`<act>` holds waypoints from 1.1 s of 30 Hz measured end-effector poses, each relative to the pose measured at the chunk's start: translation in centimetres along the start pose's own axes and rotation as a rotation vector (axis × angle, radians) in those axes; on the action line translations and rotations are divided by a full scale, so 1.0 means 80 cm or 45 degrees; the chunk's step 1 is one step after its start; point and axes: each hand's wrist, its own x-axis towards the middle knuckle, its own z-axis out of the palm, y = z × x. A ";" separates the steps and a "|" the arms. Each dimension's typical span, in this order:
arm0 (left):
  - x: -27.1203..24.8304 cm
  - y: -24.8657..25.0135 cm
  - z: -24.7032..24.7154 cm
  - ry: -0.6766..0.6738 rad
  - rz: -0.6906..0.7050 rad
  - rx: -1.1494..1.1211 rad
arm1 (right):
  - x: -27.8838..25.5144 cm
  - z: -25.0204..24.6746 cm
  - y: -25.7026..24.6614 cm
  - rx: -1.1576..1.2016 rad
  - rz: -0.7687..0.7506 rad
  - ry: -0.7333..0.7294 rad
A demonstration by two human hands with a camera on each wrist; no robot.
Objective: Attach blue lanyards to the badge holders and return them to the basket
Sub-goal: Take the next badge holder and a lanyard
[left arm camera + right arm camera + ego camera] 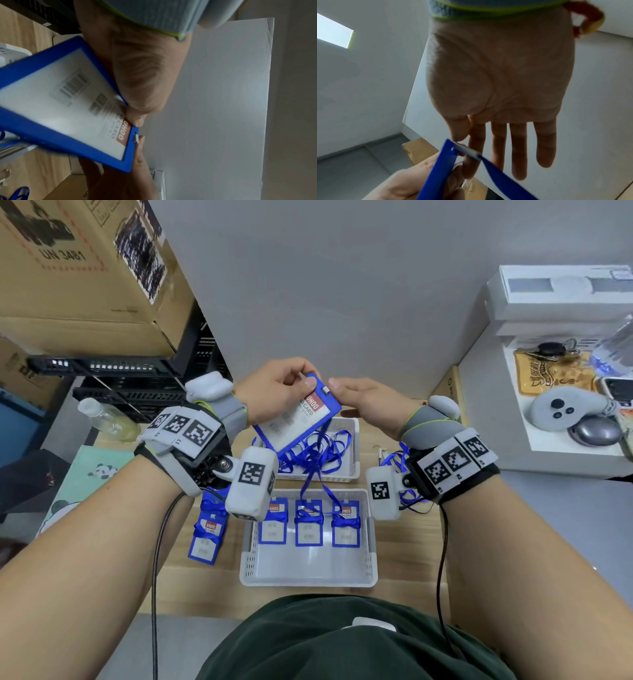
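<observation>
In the head view, a blue badge holder (297, 419) is held tilted at the centre of the frame, above two white baskets. Its upper corner is pinched by the curled fingers of the left hand (274, 392). The right hand (368, 402) is placed at the clip on the holder's top edge, fingers mostly extended. A blue lanyard (317, 460) is seen hanging from the holder down toward the near basket (308, 575), where three badge holders with lanyards wrapped round them (308, 523) are laid in a row. Loose lanyards are piled in the far basket (346, 470). Two more wrapped holders (207, 535) are laid on the wooden table (205, 587), left of the near basket.

In the left wrist view, the badge holder (65, 108) is seen filling the left half of the frame, its top edge gripped by the left thumb and fingers (137, 112).

In the right wrist view, the right hand (501, 83) is shown palm-on, three fingers straight, while the metal clip (467, 150) is pinched between thumb and forefinger at the lower centre.
</observation>
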 end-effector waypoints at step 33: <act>0.005 -0.009 -0.006 0.205 -0.025 0.305 | 0.003 -0.004 -0.022 -0.382 -0.041 0.242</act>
